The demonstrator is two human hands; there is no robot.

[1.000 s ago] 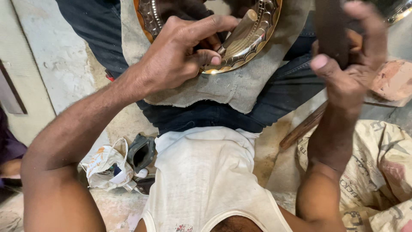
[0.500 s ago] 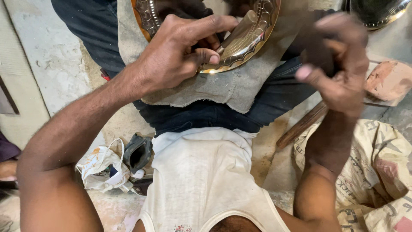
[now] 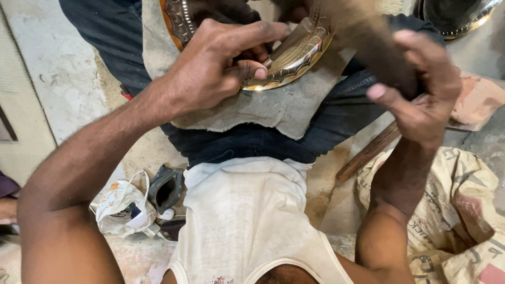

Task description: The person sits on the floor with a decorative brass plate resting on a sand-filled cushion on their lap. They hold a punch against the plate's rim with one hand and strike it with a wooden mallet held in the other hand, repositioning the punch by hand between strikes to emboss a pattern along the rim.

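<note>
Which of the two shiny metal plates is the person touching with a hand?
The embossed brass-coloured plate on the grey cloth over the lap: the left hand presses on it. The other plate lies apart, top right, untouched.

The bare concrete floor [image 3: 63,79] carries everything here. At about eight o'clock lies a crumpled white bag [image 3: 118,208] just beside a dark pouch [image 3: 165,188]. At four o'clock spreads a printed sack [image 3: 452,210], a wooden stick [image 3: 368,152] resting along its upper edge, and a reddish stone block [image 3: 476,102] lies at two o'clock.
</note>
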